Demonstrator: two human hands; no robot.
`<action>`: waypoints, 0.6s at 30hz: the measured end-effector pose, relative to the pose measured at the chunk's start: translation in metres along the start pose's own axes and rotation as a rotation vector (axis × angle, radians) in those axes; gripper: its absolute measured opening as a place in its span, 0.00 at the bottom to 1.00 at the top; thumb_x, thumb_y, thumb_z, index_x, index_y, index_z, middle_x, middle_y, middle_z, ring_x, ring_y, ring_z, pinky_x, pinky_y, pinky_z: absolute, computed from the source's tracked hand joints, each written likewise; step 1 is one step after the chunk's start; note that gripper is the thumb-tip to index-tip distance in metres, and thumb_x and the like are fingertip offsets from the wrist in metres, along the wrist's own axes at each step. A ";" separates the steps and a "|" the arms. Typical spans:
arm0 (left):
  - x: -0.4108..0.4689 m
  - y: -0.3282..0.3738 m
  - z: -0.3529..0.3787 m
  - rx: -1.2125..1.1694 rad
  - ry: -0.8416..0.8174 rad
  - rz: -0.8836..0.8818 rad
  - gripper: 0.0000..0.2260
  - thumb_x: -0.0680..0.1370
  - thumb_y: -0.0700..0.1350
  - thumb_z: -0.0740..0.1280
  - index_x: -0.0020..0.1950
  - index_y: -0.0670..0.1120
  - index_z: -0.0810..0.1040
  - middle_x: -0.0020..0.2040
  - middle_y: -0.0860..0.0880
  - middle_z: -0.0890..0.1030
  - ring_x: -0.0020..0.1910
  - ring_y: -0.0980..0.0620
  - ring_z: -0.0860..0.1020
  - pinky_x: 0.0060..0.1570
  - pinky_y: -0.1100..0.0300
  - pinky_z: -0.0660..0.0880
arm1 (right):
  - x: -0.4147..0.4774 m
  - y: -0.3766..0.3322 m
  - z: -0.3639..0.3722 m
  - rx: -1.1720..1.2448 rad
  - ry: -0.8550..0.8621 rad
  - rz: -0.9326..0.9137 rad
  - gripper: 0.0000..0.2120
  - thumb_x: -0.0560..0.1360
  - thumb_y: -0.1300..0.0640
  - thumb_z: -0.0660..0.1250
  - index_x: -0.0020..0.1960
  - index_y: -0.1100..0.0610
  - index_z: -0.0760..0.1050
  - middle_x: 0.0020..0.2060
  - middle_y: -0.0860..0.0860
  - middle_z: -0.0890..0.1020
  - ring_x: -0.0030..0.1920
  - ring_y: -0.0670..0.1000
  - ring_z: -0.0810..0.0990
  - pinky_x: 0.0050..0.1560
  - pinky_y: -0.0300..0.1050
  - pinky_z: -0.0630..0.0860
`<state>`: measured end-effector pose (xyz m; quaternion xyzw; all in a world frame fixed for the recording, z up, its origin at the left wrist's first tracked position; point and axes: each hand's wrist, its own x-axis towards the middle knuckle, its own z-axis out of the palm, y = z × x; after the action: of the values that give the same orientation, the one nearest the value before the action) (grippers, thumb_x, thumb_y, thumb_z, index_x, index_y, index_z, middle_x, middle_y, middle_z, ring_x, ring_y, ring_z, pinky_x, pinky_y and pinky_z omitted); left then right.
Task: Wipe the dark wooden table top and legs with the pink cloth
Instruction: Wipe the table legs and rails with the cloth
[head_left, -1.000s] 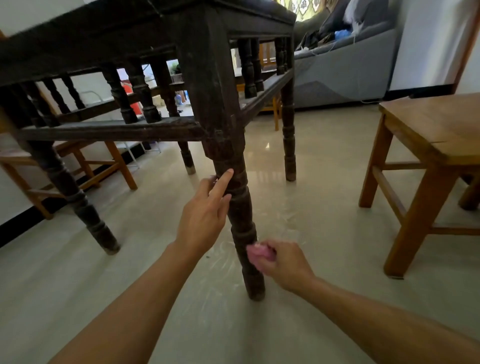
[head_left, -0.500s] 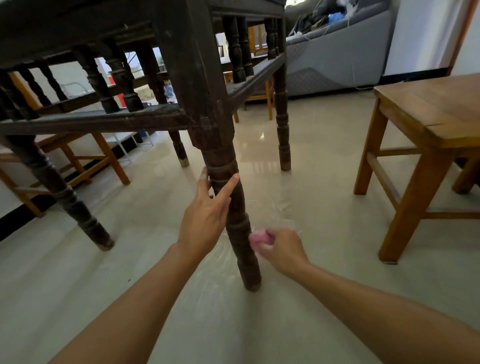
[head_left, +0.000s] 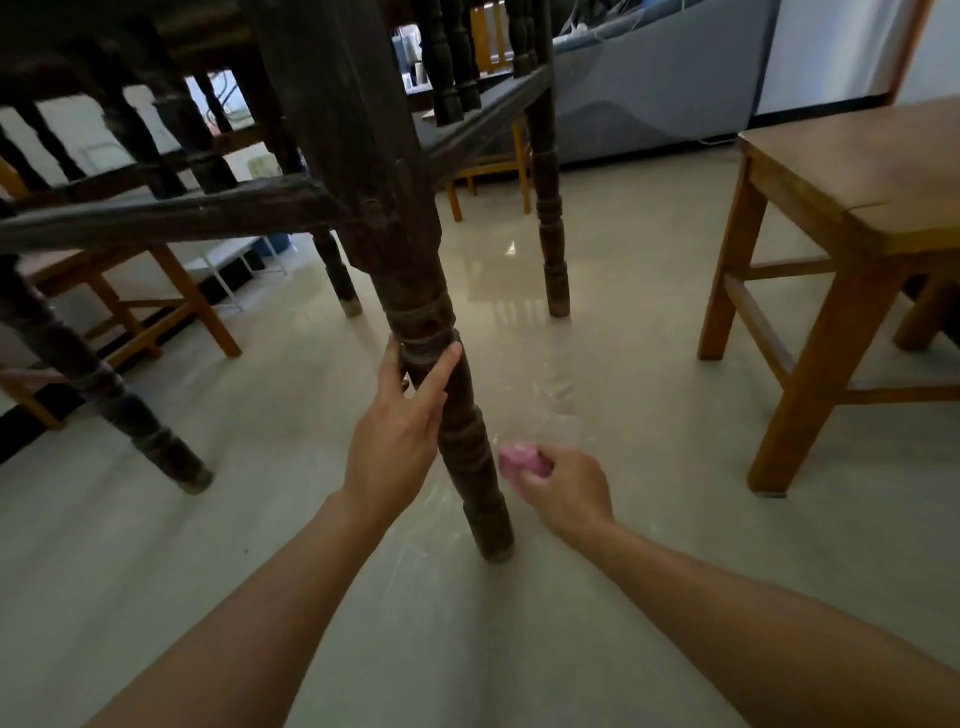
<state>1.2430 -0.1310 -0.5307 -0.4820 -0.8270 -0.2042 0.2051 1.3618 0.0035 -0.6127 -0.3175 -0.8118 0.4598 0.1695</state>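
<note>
I look from low down at the dark wooden table (head_left: 171, 213), with its turned near leg (head_left: 467, 452) in the middle of the head view. My left hand (head_left: 400, 431) rests on that leg about halfway up, thumb on the left side and straight index finger across the front. My right hand (head_left: 563, 491) grips the bunched pink cloth (head_left: 522, 460) just right of the leg's lower part, very close to the wood. The table top is out of sight above.
A light wooden stool (head_left: 852, 208) stands close on the right. Another light wooden chair (head_left: 156, 301) sits behind the table at left, and a grey sofa (head_left: 665, 83) lies at the back. The other dark legs (head_left: 550, 223) stand on a glossy tiled floor.
My view has dropped and moved closer under the table. My left hand slid slightly up the leg. The cloth in my right hand came a little off the leg to the right.
</note>
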 end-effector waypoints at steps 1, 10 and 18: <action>0.000 -0.001 0.001 -0.019 -0.012 -0.012 0.25 0.80 0.46 0.57 0.76 0.56 0.55 0.73 0.40 0.61 0.56 0.45 0.77 0.49 0.57 0.76 | 0.013 -0.009 -0.007 0.058 0.108 0.049 0.09 0.76 0.42 0.67 0.42 0.46 0.78 0.34 0.44 0.80 0.37 0.45 0.78 0.39 0.43 0.74; -0.007 -0.003 0.011 -0.100 -0.033 -0.009 0.28 0.81 0.46 0.59 0.77 0.58 0.49 0.66 0.39 0.66 0.47 0.51 0.77 0.44 0.58 0.77 | -0.048 0.013 0.069 0.124 -0.363 -0.043 0.03 0.77 0.52 0.70 0.47 0.51 0.79 0.47 0.44 0.80 0.46 0.42 0.80 0.49 0.39 0.79; -0.040 -0.014 0.046 0.032 -0.257 0.005 0.32 0.77 0.39 0.66 0.74 0.59 0.56 0.66 0.38 0.70 0.47 0.40 0.80 0.43 0.50 0.81 | 0.035 -0.009 0.008 0.410 0.239 0.213 0.08 0.76 0.46 0.70 0.45 0.50 0.77 0.37 0.45 0.78 0.40 0.47 0.78 0.42 0.43 0.75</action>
<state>1.2419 -0.1412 -0.5929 -0.5030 -0.8484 -0.1272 0.1053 1.3281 0.0190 -0.6098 -0.4125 -0.6379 0.5890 0.2757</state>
